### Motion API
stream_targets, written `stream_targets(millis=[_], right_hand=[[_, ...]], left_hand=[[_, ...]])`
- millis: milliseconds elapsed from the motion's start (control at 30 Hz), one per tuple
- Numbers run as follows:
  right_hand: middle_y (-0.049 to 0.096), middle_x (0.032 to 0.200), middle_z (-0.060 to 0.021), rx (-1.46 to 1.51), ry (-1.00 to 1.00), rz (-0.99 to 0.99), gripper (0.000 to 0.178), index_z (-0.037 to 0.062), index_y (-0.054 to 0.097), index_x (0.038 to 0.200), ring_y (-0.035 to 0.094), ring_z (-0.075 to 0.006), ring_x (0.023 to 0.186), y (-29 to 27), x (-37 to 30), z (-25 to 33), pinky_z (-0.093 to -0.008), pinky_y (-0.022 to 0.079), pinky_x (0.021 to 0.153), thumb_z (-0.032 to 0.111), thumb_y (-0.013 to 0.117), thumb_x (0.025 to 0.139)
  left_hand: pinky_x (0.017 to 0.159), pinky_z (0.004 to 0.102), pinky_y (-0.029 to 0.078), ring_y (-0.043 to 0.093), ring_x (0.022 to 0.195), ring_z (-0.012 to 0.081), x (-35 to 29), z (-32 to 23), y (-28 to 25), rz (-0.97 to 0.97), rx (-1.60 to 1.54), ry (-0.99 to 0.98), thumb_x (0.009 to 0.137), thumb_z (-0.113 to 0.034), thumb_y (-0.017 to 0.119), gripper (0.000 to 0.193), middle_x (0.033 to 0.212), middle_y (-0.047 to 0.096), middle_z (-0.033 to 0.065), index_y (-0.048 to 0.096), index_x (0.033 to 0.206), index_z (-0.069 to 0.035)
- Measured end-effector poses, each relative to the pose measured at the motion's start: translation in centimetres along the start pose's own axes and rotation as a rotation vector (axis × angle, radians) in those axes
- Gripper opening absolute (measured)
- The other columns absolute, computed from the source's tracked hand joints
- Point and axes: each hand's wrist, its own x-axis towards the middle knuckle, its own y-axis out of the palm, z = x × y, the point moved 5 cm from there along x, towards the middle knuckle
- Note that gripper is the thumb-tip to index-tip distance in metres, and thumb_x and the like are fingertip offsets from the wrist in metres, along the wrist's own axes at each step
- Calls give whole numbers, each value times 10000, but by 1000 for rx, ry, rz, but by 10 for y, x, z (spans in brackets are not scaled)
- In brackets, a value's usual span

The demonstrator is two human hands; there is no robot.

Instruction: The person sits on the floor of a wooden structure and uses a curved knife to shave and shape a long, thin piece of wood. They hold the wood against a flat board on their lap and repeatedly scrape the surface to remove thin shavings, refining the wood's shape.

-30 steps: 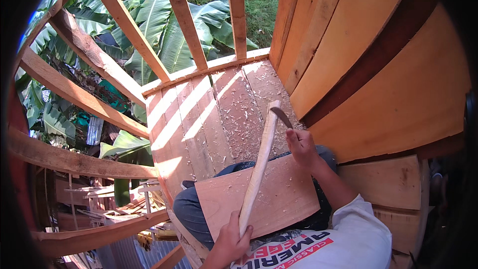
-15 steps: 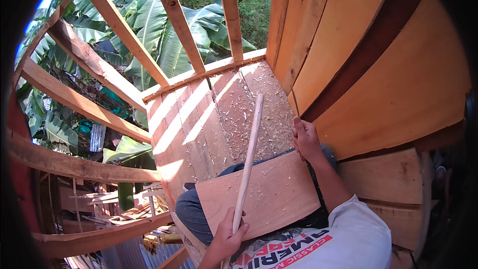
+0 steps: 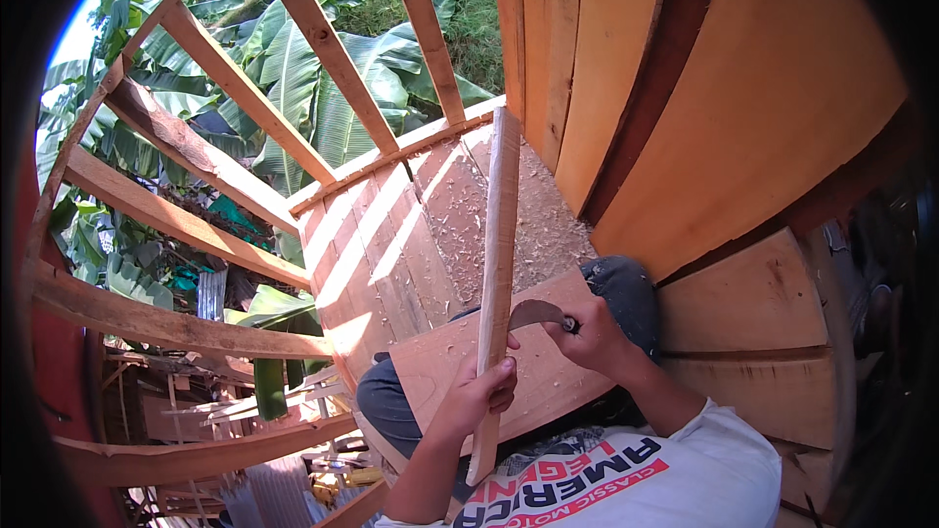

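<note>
Slats (image 3: 321, 39) run down the left side of my feed; I count seven long ones, plus part of another piece at the lower edge, with broad green leaves (image 3: 377, 68) behind them. Next come floorboards (image 3: 421, 284) striped with sunlight.

At the middle, the left hand (image 3: 476, 396) has its fingers curled round the lower part of one pale wooden stick (image 3: 500, 205), thumb lying across the near side; that forearm rises from the lower edge, slanting up to the right. The stick stands nearly upright in my view, its lower end near the shirt, its upper end seen against the far rail. Behind it, one flat board (image 3: 553, 386) lies across two bent legs (image 3: 626, 293) in dark trousers. Shavings (image 3: 558, 205), too many for me to count, litter the floor beyond.

Just right of the stick, one curved knife (image 3: 536, 312) points leftward, its blade at the stick's edge; I can't tell whether it bites in. The right hand (image 3: 595, 337) is clenched round its handle, knuckles up, the bare forearm angling back to a white shirt (image 3: 724, 460).

Farther right I have tall orange-brown wall panels (image 3: 782, 127) and, below them, at least two planks (image 3: 748, 303), one above the other.
</note>
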Motion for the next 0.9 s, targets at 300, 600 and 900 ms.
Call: stream_targets(millis=[300,600,900], right_hand=[[584,591,-158,-407,-273,-147,145,55,641,679,622,-355,593,-17,38,33,-424,496,532,169,636,768],[597,589,-149,-491,-347,21,156,79,648,681,636,-331,574,-2,33,49,-421,504,522,192,639,787],[620,631,-179,-560,-76,-52,171,50,677,722,649,-365,644,-9,58,14,-457,518,591,197,636,798]], left_hand=[[416,204,286,362,464,44,-25,0,32,-110,238,143,940,-89,505,281,706,425,-21,398,1199,-63],[422,215,280,341,470,53,-35,12,24,-165,262,174,917,-87,511,313,708,407,-2,394,1205,-48],[439,205,284,339,490,48,-29,22,19,-135,154,134,919,-77,513,318,713,397,-15,389,1212,-67]])
